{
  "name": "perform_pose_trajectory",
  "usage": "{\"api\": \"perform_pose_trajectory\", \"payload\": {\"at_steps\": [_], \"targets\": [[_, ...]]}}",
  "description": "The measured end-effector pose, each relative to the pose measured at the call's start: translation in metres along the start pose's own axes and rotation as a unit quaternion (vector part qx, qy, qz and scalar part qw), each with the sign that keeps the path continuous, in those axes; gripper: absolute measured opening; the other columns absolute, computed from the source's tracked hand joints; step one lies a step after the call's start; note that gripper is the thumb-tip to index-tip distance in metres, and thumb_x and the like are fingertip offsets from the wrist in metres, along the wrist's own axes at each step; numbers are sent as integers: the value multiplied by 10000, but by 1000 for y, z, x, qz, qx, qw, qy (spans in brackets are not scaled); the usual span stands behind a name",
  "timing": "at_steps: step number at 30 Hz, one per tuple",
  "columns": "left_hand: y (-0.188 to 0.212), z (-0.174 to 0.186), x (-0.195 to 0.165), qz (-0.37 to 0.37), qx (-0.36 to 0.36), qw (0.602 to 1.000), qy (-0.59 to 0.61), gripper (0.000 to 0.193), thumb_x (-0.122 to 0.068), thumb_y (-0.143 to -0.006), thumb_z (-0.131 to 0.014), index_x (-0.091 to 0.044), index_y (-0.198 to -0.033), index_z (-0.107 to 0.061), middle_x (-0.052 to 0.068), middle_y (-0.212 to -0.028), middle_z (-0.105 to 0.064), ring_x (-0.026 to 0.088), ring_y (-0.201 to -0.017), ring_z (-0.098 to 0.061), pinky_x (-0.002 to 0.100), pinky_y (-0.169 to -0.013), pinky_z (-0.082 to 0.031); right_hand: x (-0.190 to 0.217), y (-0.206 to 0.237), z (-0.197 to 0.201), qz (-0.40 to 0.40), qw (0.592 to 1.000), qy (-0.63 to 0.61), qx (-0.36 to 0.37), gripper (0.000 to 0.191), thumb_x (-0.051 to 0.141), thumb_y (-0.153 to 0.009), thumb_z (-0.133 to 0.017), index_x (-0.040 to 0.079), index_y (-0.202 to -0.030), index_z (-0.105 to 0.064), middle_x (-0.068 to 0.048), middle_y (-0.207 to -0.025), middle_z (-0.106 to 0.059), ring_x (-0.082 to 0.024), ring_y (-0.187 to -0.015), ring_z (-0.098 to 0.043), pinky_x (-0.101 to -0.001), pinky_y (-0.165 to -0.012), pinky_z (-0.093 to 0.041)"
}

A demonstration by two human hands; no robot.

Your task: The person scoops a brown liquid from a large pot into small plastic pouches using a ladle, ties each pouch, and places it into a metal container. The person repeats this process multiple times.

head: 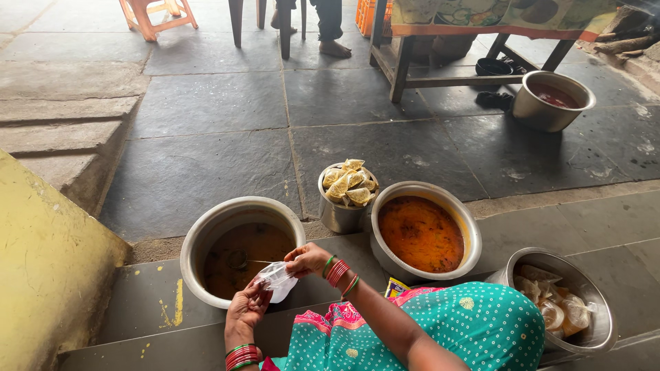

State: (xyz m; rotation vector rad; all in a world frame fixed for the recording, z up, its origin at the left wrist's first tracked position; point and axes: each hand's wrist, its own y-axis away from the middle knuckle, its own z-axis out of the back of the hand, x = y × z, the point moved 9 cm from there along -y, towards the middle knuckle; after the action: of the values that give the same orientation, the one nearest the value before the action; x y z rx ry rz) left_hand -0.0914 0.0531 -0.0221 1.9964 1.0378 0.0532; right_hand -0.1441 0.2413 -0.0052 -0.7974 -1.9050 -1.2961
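Note:
Both my hands hold a small clear plastic bag over the near rim of a large steel pot of brown liquid with a ladle lying in it. My left hand pinches the bag's lower left edge. My right hand, with red and green bangles at the wrist, grips its upper right edge. To the right stands a second steel pot of orange curry. Behind it sits a small steel container heaped with filled, tied bags.
A steel bowl of filled bags sits at the lower right. Another steel pot with red liquid stands by a wooden table. A person's bare feet and chair legs show at the top. A yellow wall is at the left.

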Motion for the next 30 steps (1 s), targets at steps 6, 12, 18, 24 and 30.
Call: {"api": "perform_pose_trajectory", "payload": {"at_steps": [6,12,18,24,30], "targets": [[2,-30,-7,4,157,964,213,156,-130,-975,-587,-94,-1107,-660,139,-921,-722,233,-779,-719,135,-459,-439,17,2,-10,52,963,-256,65,244,79,-915,-705,90,-1119,-573,-62,-888,-700,-187,-833,-725,-354,-801,-630],[16,-32,-33,-276,123,952,-51,339,-54,-868,-685,-141,-1190,-625,70,-927,-669,187,-801,-662,225,-647,-541,39,4,-17,185,961,-200,42,269,113,-934,-742,109,-1129,-556,-24,-879,-666,-142,-791,-672,-287,-717,-569],[23,-21,-46,-405,-48,850,-334,354,129,-815,-681,-81,-1101,-676,32,-994,-630,130,-837,-615,279,-653,-545,56,21,-19,296,925,217,-102,384,116,-689,-841,107,-1009,-628,-5,-844,-701,-99,-732,-661,-282,-670,-570],[33,-15,-52,-428,-73,834,-340,289,131,-782,-478,18,-815,-742,49,-1087,-697,167,-798,-695,305,-571,-587,52,26,-16,248,874,363,-206,285,182,-679,-853,95,-902,-699,1,-812,-732,-96,-698,-668,-285,-657,-556],[30,-3,-55,-359,-117,811,-447,460,86,-769,-406,-52,-908,-822,162,-793,-753,205,-568,-724,312,-538,-575,31,5,-25,242,937,251,-6,443,218,-703,-872,106,-1087,-681,-10,-929,-708,-109,-869,-671,-289,-786,-574]]}}
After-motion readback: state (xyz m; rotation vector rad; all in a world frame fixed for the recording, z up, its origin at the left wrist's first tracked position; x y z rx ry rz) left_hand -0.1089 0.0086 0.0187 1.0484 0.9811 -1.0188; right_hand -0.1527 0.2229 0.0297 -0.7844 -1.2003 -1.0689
